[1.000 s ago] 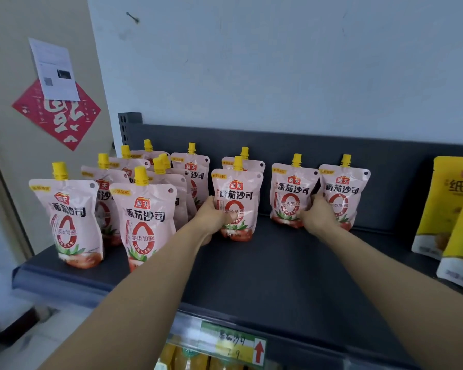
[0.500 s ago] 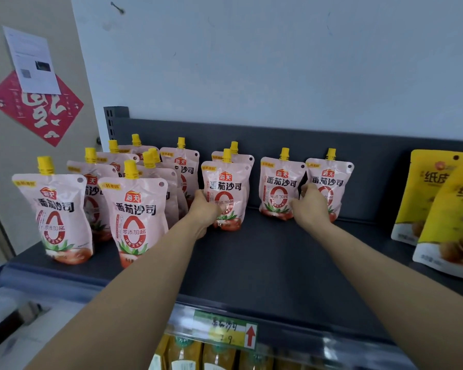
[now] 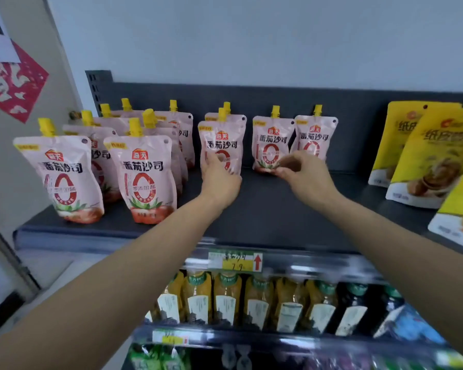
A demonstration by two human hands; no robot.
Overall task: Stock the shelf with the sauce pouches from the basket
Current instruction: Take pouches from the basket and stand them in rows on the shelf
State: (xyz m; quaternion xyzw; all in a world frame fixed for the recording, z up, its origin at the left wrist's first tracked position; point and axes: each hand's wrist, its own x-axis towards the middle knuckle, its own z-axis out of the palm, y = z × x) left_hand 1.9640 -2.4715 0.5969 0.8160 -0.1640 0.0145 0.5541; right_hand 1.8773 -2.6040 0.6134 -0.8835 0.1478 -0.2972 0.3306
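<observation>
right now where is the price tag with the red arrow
In the head view the price tag sits at lower centre, on the front rail of the dark shelf, just above the row of yellow drink bottles.

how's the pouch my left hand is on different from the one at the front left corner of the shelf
The held pouch has the left hand gripping its lower part; the corner pouch stands untouched. The held pouch sits further back, mid-shelf; the corner pouch stands near the front edge of the shelf, at its left end. Both are upright pink pouches with yellow caps and the same print.
</observation>
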